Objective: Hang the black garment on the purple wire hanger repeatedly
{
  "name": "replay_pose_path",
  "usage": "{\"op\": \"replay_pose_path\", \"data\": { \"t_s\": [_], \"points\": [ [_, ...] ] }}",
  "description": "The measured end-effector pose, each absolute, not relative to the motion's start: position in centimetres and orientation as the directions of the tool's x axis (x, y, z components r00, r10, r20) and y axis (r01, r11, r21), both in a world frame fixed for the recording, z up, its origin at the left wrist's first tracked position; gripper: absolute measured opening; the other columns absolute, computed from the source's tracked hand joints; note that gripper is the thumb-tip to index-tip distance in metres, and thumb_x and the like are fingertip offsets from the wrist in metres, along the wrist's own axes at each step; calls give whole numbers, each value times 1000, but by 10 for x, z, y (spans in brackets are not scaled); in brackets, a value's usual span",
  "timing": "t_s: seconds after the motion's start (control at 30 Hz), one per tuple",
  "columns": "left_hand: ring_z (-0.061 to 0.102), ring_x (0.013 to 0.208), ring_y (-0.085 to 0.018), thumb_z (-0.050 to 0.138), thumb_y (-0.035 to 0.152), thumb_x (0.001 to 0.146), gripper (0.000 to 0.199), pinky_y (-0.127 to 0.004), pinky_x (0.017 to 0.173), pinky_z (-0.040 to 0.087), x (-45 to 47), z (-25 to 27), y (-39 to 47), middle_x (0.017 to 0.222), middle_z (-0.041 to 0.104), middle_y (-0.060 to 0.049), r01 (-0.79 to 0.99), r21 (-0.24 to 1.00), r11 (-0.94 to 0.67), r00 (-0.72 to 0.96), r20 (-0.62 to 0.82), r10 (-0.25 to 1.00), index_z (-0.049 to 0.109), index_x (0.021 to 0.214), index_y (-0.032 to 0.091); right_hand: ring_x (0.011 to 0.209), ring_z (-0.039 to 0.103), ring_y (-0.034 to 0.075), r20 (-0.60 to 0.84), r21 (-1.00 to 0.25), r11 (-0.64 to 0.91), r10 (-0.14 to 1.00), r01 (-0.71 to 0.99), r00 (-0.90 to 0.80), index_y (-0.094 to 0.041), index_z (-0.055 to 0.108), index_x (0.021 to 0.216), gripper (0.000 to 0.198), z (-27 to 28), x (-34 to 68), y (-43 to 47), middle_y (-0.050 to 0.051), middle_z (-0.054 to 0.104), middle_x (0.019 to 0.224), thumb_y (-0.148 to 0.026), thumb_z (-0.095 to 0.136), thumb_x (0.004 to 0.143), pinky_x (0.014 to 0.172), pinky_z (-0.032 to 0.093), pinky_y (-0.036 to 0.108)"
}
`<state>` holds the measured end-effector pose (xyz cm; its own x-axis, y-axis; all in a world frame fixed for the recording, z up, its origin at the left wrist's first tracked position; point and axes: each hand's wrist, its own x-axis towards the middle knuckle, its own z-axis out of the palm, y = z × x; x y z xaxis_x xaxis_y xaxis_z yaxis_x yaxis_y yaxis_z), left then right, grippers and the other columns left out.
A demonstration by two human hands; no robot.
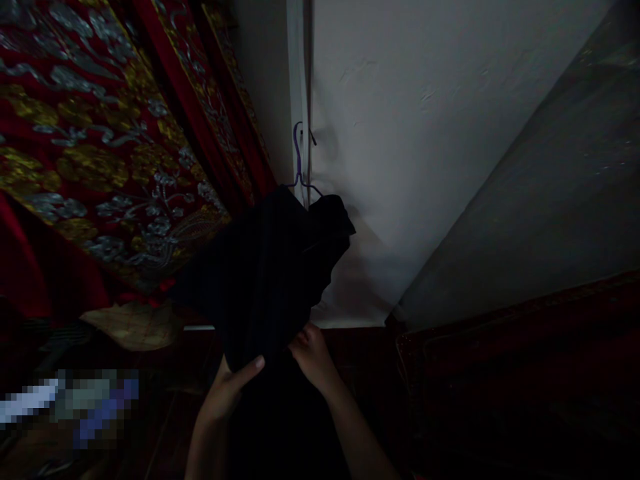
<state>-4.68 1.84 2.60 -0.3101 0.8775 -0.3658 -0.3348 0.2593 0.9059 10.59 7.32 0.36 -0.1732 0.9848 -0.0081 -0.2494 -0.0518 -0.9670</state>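
Observation:
A dark, nearly black garment [270, 267] hangs from a purple hanger [299, 157], whose hook is caught on a nail or hook at the wall. The exact kind of garment cannot be made out in the dim light. At its lower left edge, my left hand [231, 387] grips the cloth, thumb on top and the other fingers hidden behind. My right hand [311, 353] is closed on the cloth at the lower right, its fingers curled in. Between my forearms the view is very dark.
Red fabric with gold and silver floral embroidery [95, 153] covers the left side. A pale wall [400, 133] stands behind the hanger, with a white vertical strip [296, 53]. Beige checked cloth [135, 323] lies at lower left, near a pixelated patch. Dark red furniture or cloth [525, 373] is at right.

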Motion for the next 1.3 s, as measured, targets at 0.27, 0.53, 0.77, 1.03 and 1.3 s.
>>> {"op": "replay_pose_path", "data": {
  "t_s": [0.27,0.53,0.77,1.03,1.3],
  "points": [
    [70,102,-32,86,40,62,54,-42,90,58,-38,35,31,102,73,-7,-178,983,-45,-749,-106,653,69,107,16,43,40,8,-126,-942,-111,992,-317,25,-19,57,65,27,8,130,73,-3,55,49,-42,70,70,46,25,23],
    [66,105,-26,73,27,80,14,-38,101,50,-4,31,18,104,71,-7,357,908,-219,-428,368,825,75,93,22,42,40,9,-169,-933,-151,985,-326,27,-20,54,60,26,23,131,59,-5,49,46,-41,66,71,46,27,23],
    [70,82,-23,65,25,84,13,-29,78,51,7,43,41,85,75,-5,311,938,-155,-51,179,982,76,88,20,42,50,10,-94,-973,-126,981,-193,-168,-18,61,63,31,48,139,53,-1,57,50,-46,63,78,44,28,23],
    [69,90,-24,50,19,89,20,-31,80,51,30,6,35,96,73,-10,311,930,-196,-93,235,967,67,99,17,29,40,8,-173,-963,-206,967,-171,-189,-15,67,65,36,47,140,69,3,61,43,-48,58,76,34,22,21],
    [71,80,-27,49,20,91,21,-35,74,49,51,-23,34,88,74,-13,470,882,-21,-19,34,999,70,90,19,31,41,6,193,-964,192,981,-185,12,-16,69,64,28,153,146,148,-5,51,37,-39,58,73,34,27,17]
  ]
}}
